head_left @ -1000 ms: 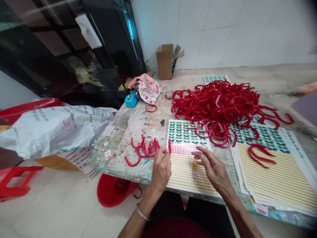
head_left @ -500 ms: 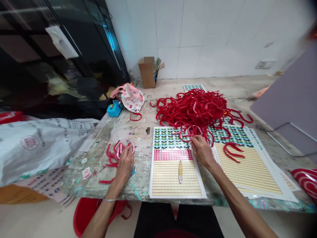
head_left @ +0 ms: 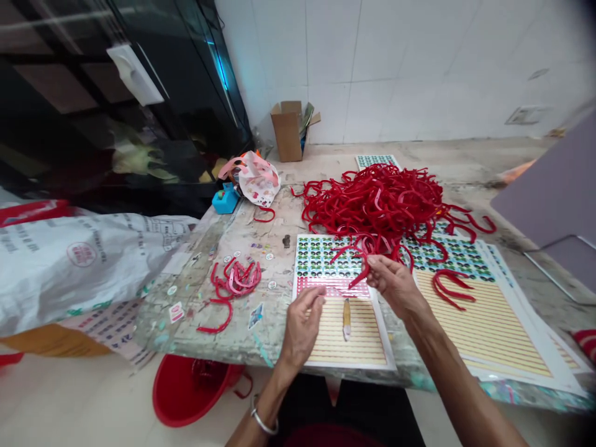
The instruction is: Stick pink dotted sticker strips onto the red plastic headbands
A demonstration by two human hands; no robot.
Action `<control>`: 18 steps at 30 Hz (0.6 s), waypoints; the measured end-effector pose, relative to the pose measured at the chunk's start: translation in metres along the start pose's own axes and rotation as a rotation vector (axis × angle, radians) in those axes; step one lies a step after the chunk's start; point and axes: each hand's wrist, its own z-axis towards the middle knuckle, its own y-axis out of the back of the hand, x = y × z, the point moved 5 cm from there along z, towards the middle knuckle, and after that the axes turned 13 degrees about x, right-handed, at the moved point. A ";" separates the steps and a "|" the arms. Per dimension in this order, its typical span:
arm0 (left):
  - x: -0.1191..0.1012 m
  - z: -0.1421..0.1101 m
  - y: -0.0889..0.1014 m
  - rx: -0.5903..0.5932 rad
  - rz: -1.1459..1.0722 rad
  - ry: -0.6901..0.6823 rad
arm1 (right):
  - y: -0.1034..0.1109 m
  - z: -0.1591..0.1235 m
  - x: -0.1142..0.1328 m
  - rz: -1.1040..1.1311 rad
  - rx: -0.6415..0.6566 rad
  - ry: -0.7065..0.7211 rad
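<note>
hands [head_left: 302, 329] [head_left: 395, 285]: 2 | red strip heaps [head_left: 372, 205]: 2 | sticker sheet piles [head_left: 339, 329]: 3 | red basin [head_left: 179, 397]: 1 | cardboard box [head_left: 286, 133]: 1

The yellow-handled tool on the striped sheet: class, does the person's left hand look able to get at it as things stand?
Probably yes. The left hand is close beside the yellow-handled tool, and only the bare striped sheet seems to lie between them, with nothing in the way.

1. A thin silver bangle [head_left: 263, 423] circles the wrist of the left hand [head_left: 302, 327].
2. The right hand [head_left: 395, 287] has slim, long fingers [head_left: 378, 266] and wears no visible ornament.
3. The right forearm [head_left: 459, 379] is bare to the picture's edge, with no sleeve showing.
4. Black clothing [head_left: 307, 397] covers the lap.
5. A dark red garment [head_left: 326, 437] shows at the bottom edge.
</note>
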 end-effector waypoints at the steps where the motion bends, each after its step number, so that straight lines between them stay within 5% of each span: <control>1: -0.001 0.000 -0.008 0.053 -0.091 0.029 | -0.006 -0.002 -0.004 0.062 0.030 -0.032; 7: 0.005 -0.006 -0.027 0.150 -0.406 0.124 | -0.033 -0.008 -0.029 0.304 0.108 -0.139; 12: 0.003 -0.009 -0.022 0.073 -0.209 0.094 | -0.040 -0.008 -0.026 0.286 0.130 -0.168; 14: 0.002 -0.010 -0.016 -0.012 -0.142 0.085 | -0.037 -0.012 -0.022 0.087 0.116 -0.155; 18: 0.015 -0.013 -0.001 -0.208 -0.155 0.119 | -0.032 -0.030 -0.025 -0.653 -0.005 -0.138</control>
